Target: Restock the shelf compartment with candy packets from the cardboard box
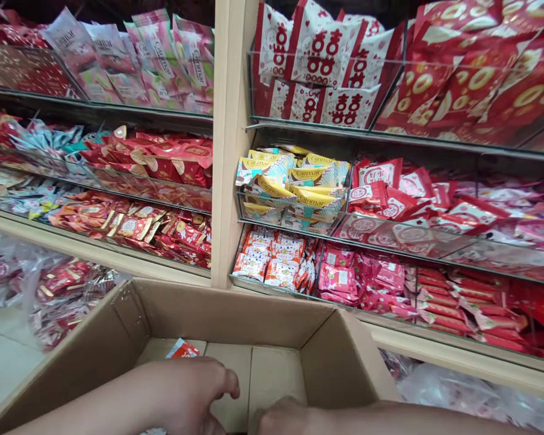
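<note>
Both my hands reach low inside the open carton [236, 311].
My left hand [194, 386] has its fingers loosely bent and my right hand [283, 418] is blurred; I cannot tell if either grasps something. The small packet [187, 348], shiny orange-red with a white and pale blue end, lies on the carton's floor, far left, partly behind my left hand. I judge any grip on it calls for turning this hand back.

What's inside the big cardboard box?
A small orange-red and white packet lies in the cardboard box, partly hidden by the left hand. Something pale peeks out below that arm. The right hand is there too; whatever they cover can't be seen.
</note>
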The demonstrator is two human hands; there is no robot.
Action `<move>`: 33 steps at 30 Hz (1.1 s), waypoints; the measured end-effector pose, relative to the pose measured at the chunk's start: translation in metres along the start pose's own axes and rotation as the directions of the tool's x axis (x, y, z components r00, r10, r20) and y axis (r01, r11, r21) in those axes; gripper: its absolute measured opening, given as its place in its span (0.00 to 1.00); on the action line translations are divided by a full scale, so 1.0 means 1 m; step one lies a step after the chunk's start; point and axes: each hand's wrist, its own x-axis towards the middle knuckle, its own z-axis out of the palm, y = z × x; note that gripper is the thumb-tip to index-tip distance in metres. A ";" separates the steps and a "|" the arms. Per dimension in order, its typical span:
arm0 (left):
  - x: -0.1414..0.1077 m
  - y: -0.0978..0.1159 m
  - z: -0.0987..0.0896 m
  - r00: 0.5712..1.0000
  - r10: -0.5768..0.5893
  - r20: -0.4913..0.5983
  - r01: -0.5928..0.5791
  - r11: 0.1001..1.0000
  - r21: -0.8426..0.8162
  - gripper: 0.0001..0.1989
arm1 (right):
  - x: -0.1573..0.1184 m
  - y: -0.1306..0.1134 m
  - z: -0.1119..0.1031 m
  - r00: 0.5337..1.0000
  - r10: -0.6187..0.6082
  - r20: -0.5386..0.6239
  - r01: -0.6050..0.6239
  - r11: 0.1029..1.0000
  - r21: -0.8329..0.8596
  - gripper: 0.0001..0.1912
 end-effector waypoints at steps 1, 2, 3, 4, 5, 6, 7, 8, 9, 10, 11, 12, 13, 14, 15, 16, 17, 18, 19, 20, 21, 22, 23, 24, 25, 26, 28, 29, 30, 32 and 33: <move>-0.001 -0.001 -0.006 1.000 0.027 -0.006 -0.027 0.998 -0.048 0.29 | -0.005 0.002 -0.013 0.999 0.025 -0.030 -0.026 1.000 -0.006 0.05; -0.002 -0.002 -0.011 0.998 0.066 -0.023 -0.068 0.991 -0.114 0.29 | -0.013 0.004 -0.026 0.992 0.043 -0.115 -0.041 0.999 0.019 0.06; -0.002 -0.003 -0.016 0.992 0.112 -0.058 -0.121 0.973 -0.195 0.28 | -0.021 0.007 -0.039 0.959 0.077 -0.273 -0.057 0.995 0.082 0.09; -0.001 -0.005 -0.020 0.982 0.153 -0.106 -0.178 0.942 -0.285 0.27 | -0.028 0.011 -0.049 0.902 0.062 -0.427 0.011 0.986 0.168 0.10; 0.001 -0.006 -0.023 0.970 0.180 -0.162 -0.229 0.897 -0.378 0.26 | -0.035 0.015 -0.058 0.845 0.078 -0.529 0.069 0.965 0.253 0.09; 0.004 -0.007 -0.025 0.958 0.188 -0.216 -0.271 0.839 -0.471 0.24 | -0.040 0.018 -0.064 0.793 0.106 -0.600 0.128 0.934 0.334 0.09; 0.007 -0.008 -0.026 0.948 0.185 -0.260 -0.303 0.777 -0.552 0.22 | -0.042 0.021 -0.067 0.763 0.135 -0.632 0.182 0.894 0.410 0.09; 0.010 -0.009 -0.027 0.940 0.182 -0.288 -0.327 0.716 -0.616 0.19 | -0.044 0.024 -0.069 0.752 0.168 -0.637 0.221 0.847 0.483 0.09; 0.013 -0.009 -0.027 0.937 0.177 -0.303 -0.341 0.664 -0.666 0.17 | -0.043 0.026 -0.069 0.751 0.193 -0.631 0.252 0.800 0.544 0.09; 0.016 -0.009 -0.027 0.934 0.167 -0.315 -0.348 0.620 -0.703 0.15 | -0.043 0.028 -0.068 0.752 0.212 -0.624 0.276 0.758 0.591 0.09; 0.017 -0.008 -0.027 0.932 0.151 -0.330 -0.353 0.588 -0.728 0.14 | -0.042 0.030 -0.066 0.752 0.226 -0.619 0.296 0.723 0.624 0.09; 0.018 -0.007 -0.027 0.930 0.131 -0.342 -0.354 0.565 -0.746 0.14 | -0.041 0.031 -0.065 0.750 0.239 -0.617 0.310 0.697 0.647 0.09; 0.017 -0.005 -0.027 0.931 0.101 -0.350 -0.346 0.545 -0.764 0.14 | -0.041 0.032 -0.065 0.749 0.254 -0.611 0.316 0.674 0.667 0.09; 0.016 -0.003 -0.028 0.933 0.064 -0.355 -0.334 0.526 -0.782 0.15 | -0.041 0.033 -0.065 0.754 0.272 -0.598 0.318 0.645 0.694 0.09; 0.015 -0.001 -0.029 0.933 0.031 -0.360 -0.325 0.507 -0.798 0.16 | -0.042 0.034 -0.065 0.764 0.289 -0.577 0.324 0.602 0.730 0.09; 0.014 0.001 -0.030 0.930 0.001 -0.368 -0.321 0.490 -0.810 0.17 | -0.043 0.034 -0.066 0.781 0.298 -0.548 0.333 0.544 0.770 0.10; 0.013 0.003 -0.030 0.924 -0.029 -0.382 -0.323 0.477 -0.817 0.17 | -0.044 0.034 -0.066 0.801 0.298 -0.519 0.346 0.478 0.808 0.11; 0.013 0.005 -0.031 0.913 -0.057 -0.404 -0.333 0.469 -0.818 0.17 | -0.044 0.033 -0.067 0.818 0.290 -0.496 0.360 0.414 0.836 0.13; 0.013 0.006 -0.030 0.899 -0.079 -0.431 -0.348 0.468 -0.812 0.17 | -0.045 0.033 -0.067 0.825 0.278 -0.493 0.386 0.361 0.849 0.14; 0.014 0.006 -0.029 0.885 -0.090 -0.456 -0.364 0.476 -0.801 0.17 | -0.044 0.032 -0.068 0.817 0.270 -0.510 0.423 0.322 0.847 0.15; 0.015 0.006 -0.028 0.876 -0.081 -0.475 -0.380 0.491 -0.784 0.16 | -0.044 0.032 -0.068 0.803 0.267 -0.534 0.461 0.290 0.839 0.15; 0.017 0.005 -0.026 0.872 -0.053 -0.486 -0.395 0.510 -0.764 0.16 | -0.043 0.031 -0.068 0.793 0.261 -0.550 0.491 0.261 0.831 0.17; 0.019 0.005 -0.025 0.873 -0.013 -0.488 -0.409 0.527 -0.745 0.16 | -0.042 0.030 -0.068 0.790 0.251 -0.559 0.511 0.234 0.827 0.19; 0.020 0.005 -0.023 0.872 0.021 -0.488 -0.421 0.541 -0.728 0.16 | -0.042 0.030 -0.068 0.793 0.239 -0.560 0.522 0.208 0.827 0.21; 0.021 0.005 -0.021 0.868 0.035 -0.495 -0.432 0.544 -0.720 0.17 | -0.042 0.030 -0.068 0.800 0.228 -0.555 0.524 0.182 0.832 0.21; 0.022 0.006 -0.020 0.864 0.028 -0.502 -0.439 0.530 -0.726 0.19 | -0.042 0.030 -0.069 0.805 0.228 -0.547 0.523 0.162 0.837 0.21; 0.021 0.009 -0.018 0.866 -0.011 -0.499 -0.440 0.459 -0.772 0.24 | -0.043 0.030 -0.070 0.788 0.277 -0.550 0.533 0.142 0.834 0.19; 0.021 0.011 -0.018 0.875 -0.022 -0.484 -0.430 0.426 -0.796 0.25 | -0.044 0.030 -0.070 0.772 0.319 -0.550 0.538 0.133 0.833 0.19; 0.020 0.012 -0.018 0.888 -0.021 -0.460 -0.411 0.412 -0.813 0.24 | -0.044 0.031 -0.070 0.760 0.354 -0.544 0.536 0.131 0.834 0.19; 0.020 0.012 -0.017 0.913 0.007 -0.408 -0.363 0.466 -0.807 0.19 | -0.043 0.032 -0.070 0.742 0.388 -0.547 0.533 0.154 0.832 0.19; 0.020 0.011 -0.016 0.917 0.020 -0.399 -0.350 0.521 -0.778 0.16 | -0.043 0.033 -0.071 0.732 0.385 -0.563 0.538 0.180 0.823 0.20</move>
